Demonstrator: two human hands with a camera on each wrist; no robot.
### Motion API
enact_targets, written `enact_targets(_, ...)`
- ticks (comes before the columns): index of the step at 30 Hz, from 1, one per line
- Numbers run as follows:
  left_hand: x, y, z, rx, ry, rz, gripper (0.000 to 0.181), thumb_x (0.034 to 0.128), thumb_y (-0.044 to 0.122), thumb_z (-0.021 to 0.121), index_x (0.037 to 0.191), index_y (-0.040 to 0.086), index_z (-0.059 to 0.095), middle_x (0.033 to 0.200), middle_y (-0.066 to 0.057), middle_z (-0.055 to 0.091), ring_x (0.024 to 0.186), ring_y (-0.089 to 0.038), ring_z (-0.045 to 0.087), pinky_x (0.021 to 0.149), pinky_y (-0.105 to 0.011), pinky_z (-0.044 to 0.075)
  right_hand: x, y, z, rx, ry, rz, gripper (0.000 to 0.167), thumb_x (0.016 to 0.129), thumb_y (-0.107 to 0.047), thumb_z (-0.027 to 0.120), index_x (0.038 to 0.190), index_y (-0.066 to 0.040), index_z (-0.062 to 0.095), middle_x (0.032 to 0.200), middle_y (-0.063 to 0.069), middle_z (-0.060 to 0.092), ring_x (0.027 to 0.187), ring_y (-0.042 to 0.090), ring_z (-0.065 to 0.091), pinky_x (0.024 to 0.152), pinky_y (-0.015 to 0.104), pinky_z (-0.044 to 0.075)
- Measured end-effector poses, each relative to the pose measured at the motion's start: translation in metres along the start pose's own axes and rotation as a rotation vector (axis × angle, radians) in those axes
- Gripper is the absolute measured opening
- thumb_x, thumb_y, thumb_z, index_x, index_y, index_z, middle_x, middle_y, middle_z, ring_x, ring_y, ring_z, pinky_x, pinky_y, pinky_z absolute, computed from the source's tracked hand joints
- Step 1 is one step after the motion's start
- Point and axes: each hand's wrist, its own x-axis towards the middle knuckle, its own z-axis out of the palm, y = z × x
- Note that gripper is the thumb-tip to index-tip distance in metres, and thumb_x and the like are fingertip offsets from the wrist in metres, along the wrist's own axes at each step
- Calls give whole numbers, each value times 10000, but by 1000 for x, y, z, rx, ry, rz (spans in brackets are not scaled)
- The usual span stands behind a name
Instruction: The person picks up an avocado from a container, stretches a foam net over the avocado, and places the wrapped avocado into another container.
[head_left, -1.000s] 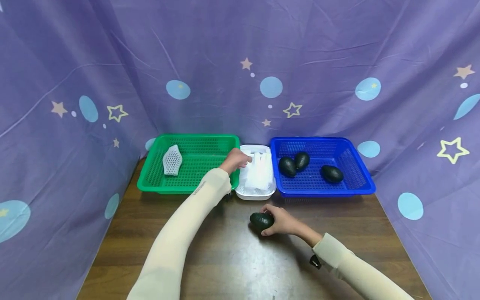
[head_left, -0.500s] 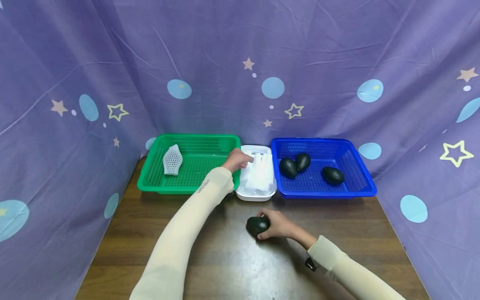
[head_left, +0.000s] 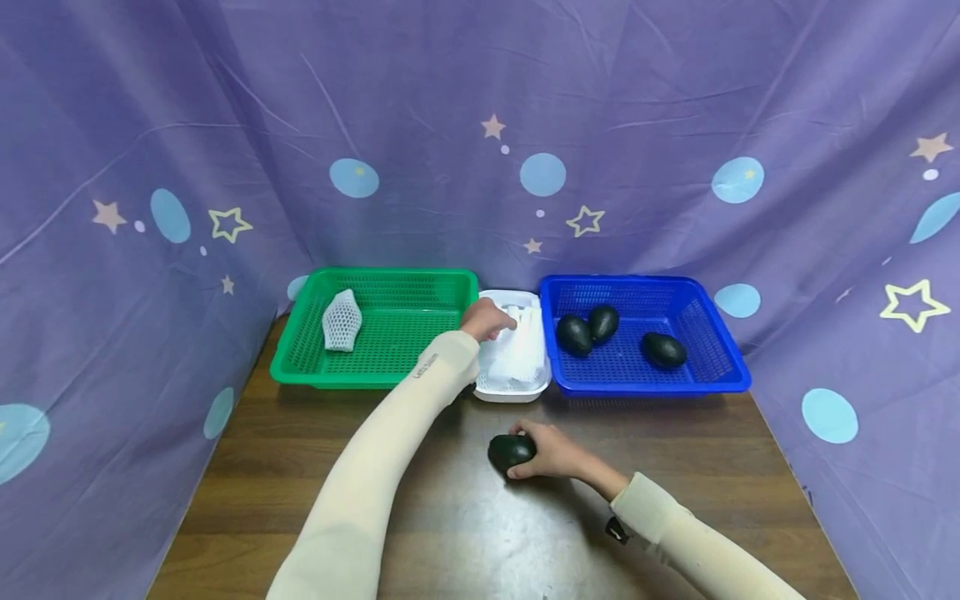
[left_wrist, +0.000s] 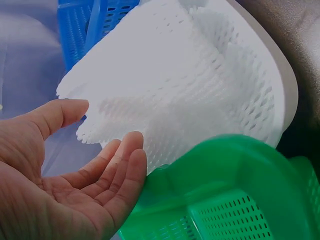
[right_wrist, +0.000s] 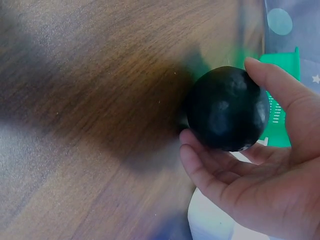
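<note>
My right hand (head_left: 551, 451) grips a dark green avocado (head_left: 512, 451) just above or on the table in front of the white tray. In the right wrist view the thumb is on one side of the avocado (right_wrist: 227, 109) and the fingers curl under the other. My left hand (head_left: 486, 320) reaches over the white tray (head_left: 512, 395), which holds a stack of white foam fruit nets (head_left: 527, 350). In the left wrist view its thumb and fingers (left_wrist: 127, 172) are apart, close to the foam nets (left_wrist: 165, 75); whether they touch cannot be seen clearly.
A green basket (head_left: 375, 385) on the left holds one white foam net sleeve (head_left: 342, 322). The blue basket (head_left: 652, 387) on the right holds three avocados (head_left: 663, 350). Purple curtains (head_left: 450, 75) enclose the wooden table (head_left: 300, 467) at the back and sides.
My left hand has shifted right, further over the white tray. My right hand has carried the avocado slightly left and nearer to me.
</note>
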Motion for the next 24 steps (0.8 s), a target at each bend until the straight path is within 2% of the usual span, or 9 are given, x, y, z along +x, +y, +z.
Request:
enact_targets(5, 0, 3, 1, -10, -12, -25, 320, 848, 300, 810, 971, 75, 618, 723, -45, 573, 483, -106, 437, 456, -209, 366, 1, 0, 2, 1, 1, 4, 605, 729, -303, 907, 1201, -60, 616, 1053, 110, 695, 938, 209, 637, 820, 408, 542)
enact_targets(10, 3, 3, 3, -35, -23, -27, 340, 832, 297, 834, 955, 79, 604, 768, -66, 588, 516, -114, 457, 461, -206, 380, 1, -1, 2, -1, 4, 6, 602, 733, -304, 906, 1201, -57, 620, 1057, 105, 694, 946, 208, 635, 827, 414, 542)
enact_targets(14, 6, 2, 4, -41, -23, -24, 337, 821, 284, 846, 929, 87, 595, 739, -62, 584, 521, -118, 467, 460, -208, 379, -1, -3, 1, -2, 8, 14, 599, 730, -298, 910, 1196, -57, 620, 1062, 106, 693, 951, 215, 634, 830, 424, 540)
enact_targets(19, 9, 3, 6, 45, -5, -14, 348, 807, 325, 856, 916, 86, 627, 652, -35, 558, 494, -121, 465, 461, -222, 378, 0, -4, 2, -6, 6, 31, 598, 731, -295, 912, 1199, -60, 622, 1070, 111, 695, 956, 216, 633, 838, 421, 539)
enact_targets(24, 14, 7, 11, 174, 36, -14, 447, 783, 379, 875, 1027, 66, 669, 616, -13, 552, 505, -116, 501, 470, -219, 387, -1, -6, 0, 3, 4, 38, 606, 736, -304, 912, 1205, -52, 621, 1087, 128, 696, 976, 239, 640, 852, 426, 535)
